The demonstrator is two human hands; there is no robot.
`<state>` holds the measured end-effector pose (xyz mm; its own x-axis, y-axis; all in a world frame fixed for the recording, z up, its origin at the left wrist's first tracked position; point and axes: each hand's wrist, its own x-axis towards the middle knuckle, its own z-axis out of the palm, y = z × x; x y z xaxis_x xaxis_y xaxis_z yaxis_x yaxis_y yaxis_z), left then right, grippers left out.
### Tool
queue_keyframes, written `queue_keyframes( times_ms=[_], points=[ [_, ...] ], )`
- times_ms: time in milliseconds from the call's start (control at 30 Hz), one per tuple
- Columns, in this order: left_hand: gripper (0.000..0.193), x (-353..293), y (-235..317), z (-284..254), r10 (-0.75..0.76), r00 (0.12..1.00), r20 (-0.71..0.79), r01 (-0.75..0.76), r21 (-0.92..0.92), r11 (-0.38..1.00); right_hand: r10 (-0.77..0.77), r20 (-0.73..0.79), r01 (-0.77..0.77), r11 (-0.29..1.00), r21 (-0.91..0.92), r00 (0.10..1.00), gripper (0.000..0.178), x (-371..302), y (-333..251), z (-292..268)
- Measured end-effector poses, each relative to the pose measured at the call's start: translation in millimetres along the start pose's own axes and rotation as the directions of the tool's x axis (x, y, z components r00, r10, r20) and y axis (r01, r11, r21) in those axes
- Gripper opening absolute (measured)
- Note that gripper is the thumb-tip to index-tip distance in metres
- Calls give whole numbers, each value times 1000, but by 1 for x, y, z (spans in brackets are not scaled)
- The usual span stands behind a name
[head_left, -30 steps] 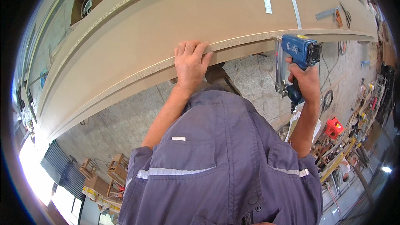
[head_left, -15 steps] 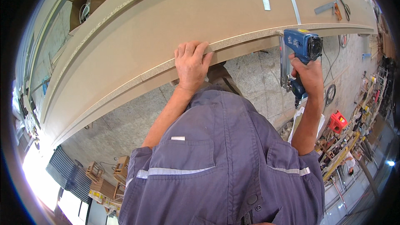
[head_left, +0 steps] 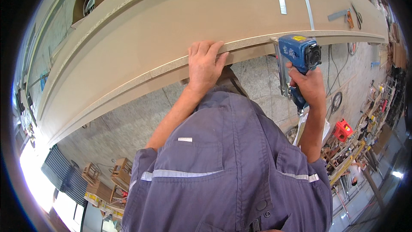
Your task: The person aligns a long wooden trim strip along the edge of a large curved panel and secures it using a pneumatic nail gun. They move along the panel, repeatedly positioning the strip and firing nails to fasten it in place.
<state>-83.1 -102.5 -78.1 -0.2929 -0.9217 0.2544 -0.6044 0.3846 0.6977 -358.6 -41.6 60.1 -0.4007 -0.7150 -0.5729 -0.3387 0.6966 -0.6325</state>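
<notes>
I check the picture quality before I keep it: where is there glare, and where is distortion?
Head view: glare whitens the opening at lower left; a small light shines at right; the long board looks bowed by the lens.

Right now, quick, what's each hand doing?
Left hand: closed over the particleboard edge, holding it.
Right hand: closed, holding the blue nail gun by its handle.

Left forearm (head_left: pixel 174 116) angled up and right, left hand (head_left: pixel 202 69) back-up, fingers (head_left: pixel 213 49) bent and bunched, thumb off to the right. Right forearm (head_left: pixel 312 131) near vertical, well apart; right hand (head_left: pixel 311 85) closed in a grip, wrist roughly straight.
</notes>
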Motion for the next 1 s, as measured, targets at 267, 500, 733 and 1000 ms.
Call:
queue_keyframes(
  times_ms=[267, 500, 733, 1000],
  points=[
    [20, -13, -7, -19, -68, 992, -103, 47, -191, 981, -25, 52, 25, 1000, -12, 998, 19, -6, -2, 13],
    [13, -31, -42, -54, -203, 963, -178, 167, -199, 966, -48, 63, 49, 999, -16, 997, 21, -14, -2, 46],
    [10, -39, -61, -83, -280, 925, -257, 240, -176, 955, -12, 130, 20, 998, -60, 991, 25, -16, -8, 53],
    [13, -51, -83, -113, -425, 849, -315, 366, -230, 902, -40, 159, 52, 996, -75, 986, 26, -26, -23, 73]
  ],
)
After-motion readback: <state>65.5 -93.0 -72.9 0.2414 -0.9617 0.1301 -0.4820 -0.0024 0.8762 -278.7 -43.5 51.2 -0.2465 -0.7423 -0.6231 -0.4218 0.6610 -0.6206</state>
